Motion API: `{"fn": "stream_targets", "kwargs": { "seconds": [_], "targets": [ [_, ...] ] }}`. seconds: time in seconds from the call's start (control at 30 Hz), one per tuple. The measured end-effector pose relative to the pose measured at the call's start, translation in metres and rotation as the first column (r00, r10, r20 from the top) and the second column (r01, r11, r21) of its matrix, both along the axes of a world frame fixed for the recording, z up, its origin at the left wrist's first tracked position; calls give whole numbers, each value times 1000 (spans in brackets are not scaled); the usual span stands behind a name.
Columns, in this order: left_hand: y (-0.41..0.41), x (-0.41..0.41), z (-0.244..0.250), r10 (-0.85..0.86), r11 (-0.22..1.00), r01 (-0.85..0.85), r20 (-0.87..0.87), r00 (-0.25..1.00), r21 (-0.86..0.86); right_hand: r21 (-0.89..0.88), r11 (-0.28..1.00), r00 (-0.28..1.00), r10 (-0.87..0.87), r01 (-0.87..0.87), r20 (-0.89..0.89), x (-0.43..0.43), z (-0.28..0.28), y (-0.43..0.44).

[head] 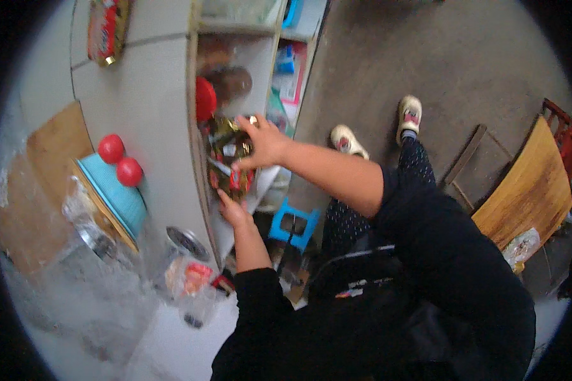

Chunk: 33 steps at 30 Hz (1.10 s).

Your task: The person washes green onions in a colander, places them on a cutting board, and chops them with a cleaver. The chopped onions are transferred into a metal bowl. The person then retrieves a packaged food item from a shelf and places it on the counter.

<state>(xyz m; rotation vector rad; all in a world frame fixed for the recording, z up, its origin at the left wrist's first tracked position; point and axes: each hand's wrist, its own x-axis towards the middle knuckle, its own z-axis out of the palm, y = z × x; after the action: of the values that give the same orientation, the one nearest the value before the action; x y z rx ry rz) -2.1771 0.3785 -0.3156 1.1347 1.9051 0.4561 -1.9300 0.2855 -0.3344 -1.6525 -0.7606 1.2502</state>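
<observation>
My right hand [264, 144] is spread over a bundle of shiny gold, dark and red packages [231, 150] inside an open shelf compartment. Its fingers grip the far side and its thumb lies on the near part. My left hand [237, 210] holds the bundle's lower end, thumb against a red-marked part. Blur hides how many packages there are. Just beyond the bundle in the same compartment are a round red lid or container [205, 98] and a brownish transparent jar [233, 82].
On the tiled counter [162, 95] to the left are two red balls or round fruits [120, 159], a turquoise basket [114, 193] and a red-and-gold package [107, 33]. A blue plastic stool [294, 224] stands below the shelf [262, 62]. A wooden table [522, 190] is at the right.
</observation>
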Motion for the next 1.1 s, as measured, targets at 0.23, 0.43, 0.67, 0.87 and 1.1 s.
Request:
{"fn": "stream_targets", "kwargs": {
  "seconds": [0.23, 0.43, 0.67, 0.87, 1.1],
  "targets": [
    [-10, 69, 39, -185, 406, 867, -904, 387, 288, -338, 939, 981, -10, -57, -194, -25, -8, 40],
    [39, 20, -14, -265, 920, 279, -85, 960, 276, -36, 998, 992, 60, -56, 114, -57, -16, 27],
    [52, -1, 1, -372, 562, 827, -895, 246, -6, -178, 980, 995, 78, -87, -59, -19, -10, -88],
    [14, 3, 16, -458, 574, 813, -862, 219, -98, -44, 994, 987, -95, 101, 128, 28, 38, -194],
    [-66, -10, 29, -600, 332, 943, -775, 201, -12, -134, 990, 997, -24, 33, 72, 69, 127, -217]
  ]
}}
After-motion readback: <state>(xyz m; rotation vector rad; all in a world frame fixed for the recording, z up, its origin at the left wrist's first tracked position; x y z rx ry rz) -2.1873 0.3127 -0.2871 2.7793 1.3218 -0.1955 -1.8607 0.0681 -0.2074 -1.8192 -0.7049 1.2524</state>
